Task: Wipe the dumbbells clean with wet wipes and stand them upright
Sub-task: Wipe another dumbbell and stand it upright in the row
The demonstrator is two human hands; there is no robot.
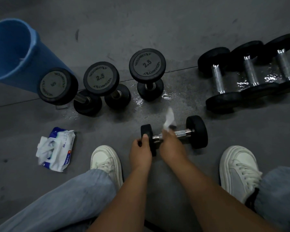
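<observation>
Between shoes (105,163) | left grip (141,148) holds rubber dumbbell (197,131) | right grip (170,143) seemingly pinches wipe (169,118)

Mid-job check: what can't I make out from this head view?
- Head view: wet wipe and right hand are motion-blurred; finger positions unclear.
- Left hand covers part of the left plate of the held dumbbell.
- Blue bin: cut by left edge; contents unseen.
- Lying dumbbells: rightmost cut by right edge.
- Wipes pack: print too small.
</observation>
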